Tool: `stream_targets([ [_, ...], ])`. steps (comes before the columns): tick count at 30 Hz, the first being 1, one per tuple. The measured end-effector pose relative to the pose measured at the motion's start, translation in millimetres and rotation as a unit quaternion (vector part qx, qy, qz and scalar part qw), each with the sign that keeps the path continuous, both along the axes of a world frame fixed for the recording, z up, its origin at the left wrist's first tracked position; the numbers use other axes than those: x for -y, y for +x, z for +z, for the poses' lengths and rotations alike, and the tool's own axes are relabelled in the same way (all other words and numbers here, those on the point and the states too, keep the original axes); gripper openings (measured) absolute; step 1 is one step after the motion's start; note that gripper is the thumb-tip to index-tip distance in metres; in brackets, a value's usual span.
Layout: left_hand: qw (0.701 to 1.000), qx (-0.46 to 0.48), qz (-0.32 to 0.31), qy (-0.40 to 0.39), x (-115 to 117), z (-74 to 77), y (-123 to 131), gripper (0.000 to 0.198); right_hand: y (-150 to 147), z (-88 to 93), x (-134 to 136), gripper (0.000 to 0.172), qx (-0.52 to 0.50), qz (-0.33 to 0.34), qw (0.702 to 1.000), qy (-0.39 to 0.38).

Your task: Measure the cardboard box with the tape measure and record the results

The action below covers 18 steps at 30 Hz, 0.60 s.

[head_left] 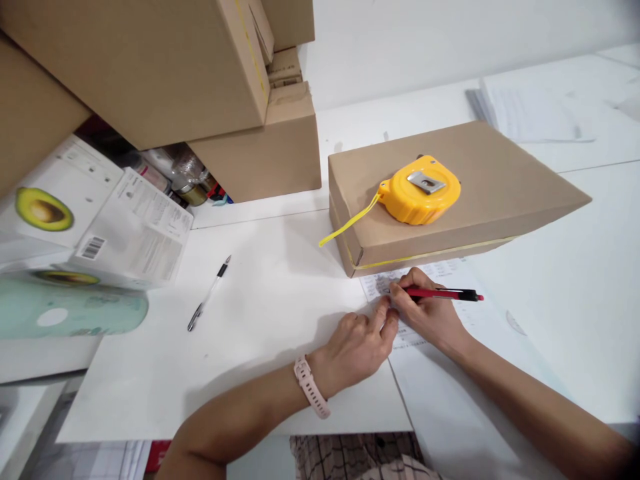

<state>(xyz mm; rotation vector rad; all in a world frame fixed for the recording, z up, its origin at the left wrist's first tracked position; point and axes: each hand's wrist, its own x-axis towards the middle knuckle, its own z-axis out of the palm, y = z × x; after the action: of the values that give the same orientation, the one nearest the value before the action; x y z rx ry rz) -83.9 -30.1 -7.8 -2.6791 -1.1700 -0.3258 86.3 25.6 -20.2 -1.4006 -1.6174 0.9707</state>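
Observation:
My right hand (425,310) grips a red and black pen (443,294), its tip end down at a printed sheet (445,269) with rows of text and figures. My left hand (363,340), with a pink strap on its wrist, rests on the sheet's left edge, index finger stretched out and the other fingers loosely bent. It holds nothing visible and lies close beside the right hand. Just beyond both hands sits a closed cardboard box (475,173), covering the sheet's far part. On the box lies a yellow tape measure (423,190) with a yellow wrist cord.
A clear pen with a black grip (209,293) lies on the white table (265,267). Stacked cardboard boxes (260,163) rise at the back left. White cartons with an avocado picture (135,230) and a pale green case (115,312) are at left. Papers (537,110) lie at the back right.

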Motion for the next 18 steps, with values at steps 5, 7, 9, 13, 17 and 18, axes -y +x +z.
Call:
stream_targets([
  [5, 1.000, -0.004, -0.008, 0.005, -0.6, -3.6, -0.1, 0.037, 0.3, 0.5, 0.0, 0.027, -0.001, 0.002, 1.000, -0.005],
  [7, 1.000, -0.004, -0.006, 0.004, -0.5, -4.2, -0.4, 0.036, 0.2, 1.0, 0.2, 0.026, 0.002, 0.003, 1.000, -0.009],
  [9, 1.000, -0.006, -0.007, 0.005, -0.5, -4.0, -0.7, 0.036, -0.1, 1.4, 0.3, 0.026, -0.002, 0.004, 1.000, -0.011],
  [13, 1.000, -0.009, -0.007, 0.006, -0.7, -2.5, -0.8, 0.036, -0.4, 0.5, 0.5, 0.027, -0.026, -0.019, 0.999, -0.012],
  [17, 1.000, -0.011, -0.004, 0.002, -0.8, -2.1, -0.4, 0.036, 0.7, -2.6, 0.1, 0.025, -0.027, -0.022, 0.999, -0.012],
  [18, 1.000, -0.010, -0.004, 0.003, -0.7, -2.3, -0.3, 0.036, 0.9, -3.3, -0.1, 0.025, -0.024, -0.020, 0.999, -0.009],
])
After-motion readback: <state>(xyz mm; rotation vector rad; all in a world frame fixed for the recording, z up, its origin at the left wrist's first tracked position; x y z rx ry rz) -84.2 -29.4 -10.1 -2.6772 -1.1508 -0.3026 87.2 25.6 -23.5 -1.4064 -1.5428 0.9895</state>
